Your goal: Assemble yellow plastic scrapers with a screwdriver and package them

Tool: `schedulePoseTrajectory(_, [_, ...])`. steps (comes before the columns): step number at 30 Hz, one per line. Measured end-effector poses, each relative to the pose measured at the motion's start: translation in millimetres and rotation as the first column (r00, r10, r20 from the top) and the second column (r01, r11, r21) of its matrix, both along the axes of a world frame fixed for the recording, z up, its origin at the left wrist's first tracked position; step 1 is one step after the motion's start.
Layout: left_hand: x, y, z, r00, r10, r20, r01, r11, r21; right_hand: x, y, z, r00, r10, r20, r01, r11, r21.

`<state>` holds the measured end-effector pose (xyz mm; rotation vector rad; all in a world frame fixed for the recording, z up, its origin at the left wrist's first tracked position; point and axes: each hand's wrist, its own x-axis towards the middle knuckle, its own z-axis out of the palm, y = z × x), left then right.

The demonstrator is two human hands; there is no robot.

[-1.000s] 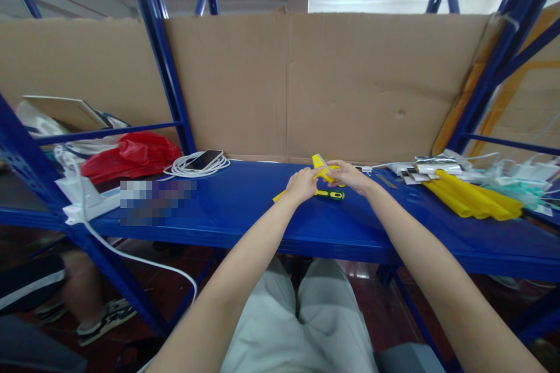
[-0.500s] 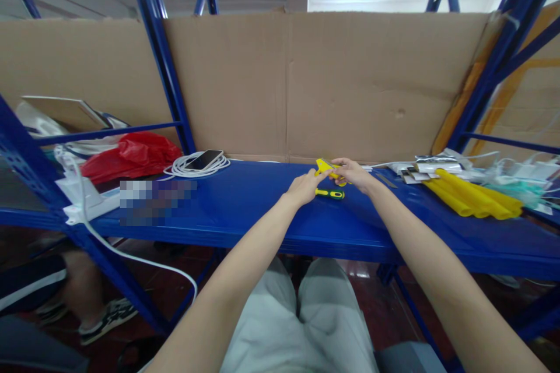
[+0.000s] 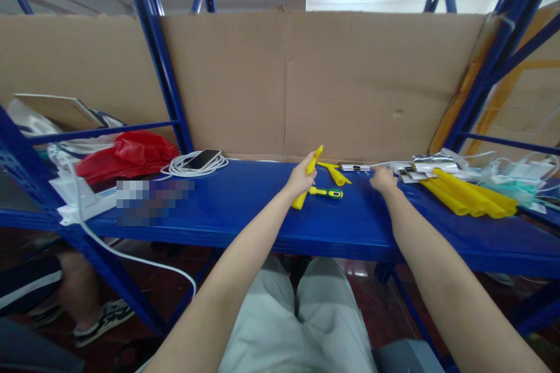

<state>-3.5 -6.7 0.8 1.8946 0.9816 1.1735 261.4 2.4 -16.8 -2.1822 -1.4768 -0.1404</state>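
Note:
My left hand (image 3: 301,178) is closed around a yellow tube-like piece (image 3: 300,200), whose other end sticks up above the fingers. Just right of it lies a screwdriver-like tool (image 3: 333,193) with a green and yellow handle, flat on the blue shelf. Behind that tool rests a loose, curled yellow piece (image 3: 336,176). My right hand (image 3: 384,179) reaches down to the shelf near the back with its fingers drawn together; what they hold, if anything, is hidden. A small silver-and-white item (image 3: 353,168) lies to the left of that hand, by the cardboard.
Several yellow tubes (image 3: 470,195) and silver packets (image 3: 433,164) lie at right. A phone (image 3: 203,159) sits on a coiled white cable (image 3: 175,169) at left, near a red bag (image 3: 126,154). Cardboard (image 3: 341,87) backs the blue shelf (image 3: 245,204). A person's leg shows lower left.
My hands have moved apart. The right one let go of the yellow material and went right to the shelf; the left turned its yellow piece upright, and a loose yellow piece now lies between them.

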Motion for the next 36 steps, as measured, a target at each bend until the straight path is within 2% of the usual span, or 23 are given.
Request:
schedulePoseTrajectory(2, [3, -2, 1.4, 0.992, -0.038, 0.124, 0.061, 0.981, -0.187, 6, -2, -6, 0.999, -0.039, 0.019, 0.041, 0.993, -0.107])
schedulePoseTrajectory(4, [4, -6, 3.8, 0.977, -0.043, 0.207, 0.11, 0.941, -0.32, 7, -3, -11, 0.998, -0.055, 0.027, 0.059, 0.981, -0.184])
schedulePoseTrajectory(7, [4, -11, 7.8, 0.963, -0.026, 0.269, 0.15, 0.881, -0.449, 4, -2, -14, 0.997, -0.062, 0.036, 0.069, 0.971, -0.231])
schedulePoseTrajectory(10, [2, -13, 10.7, 0.951, -0.017, 0.307, 0.183, 0.833, -0.522, 2, 0, -14, 0.997, -0.07, 0.031, 0.076, 0.967, -0.245])
schedulePoseTrajectory(16, [2, -9, 10.6, 0.933, -0.019, 0.358, 0.236, 0.786, -0.572, -1, 3, -13, 0.998, -0.06, 0.035, 0.067, 0.964, -0.256])
schedulePoseTrajectory(26, [0, -6, 8.6, 0.934, -0.051, 0.355, 0.259, 0.781, -0.569, 7, 19, -17, 0.997, -0.021, 0.08, 0.036, 0.979, -0.2])
schedulePoseTrajectory(32, [-1, -3, 9.2, 0.928, -0.053, 0.37, 0.269, 0.782, -0.562, 6, 17, -17, 0.985, 0.016, 0.17, 0.002, 0.995, -0.104])
schedulePoseTrajectory(36, [-1, -5, 11.2, 0.924, -0.065, 0.378, 0.286, 0.774, -0.566, 2, 12, -12, 0.974, 0.049, 0.219, -0.022, 0.992, -0.128])
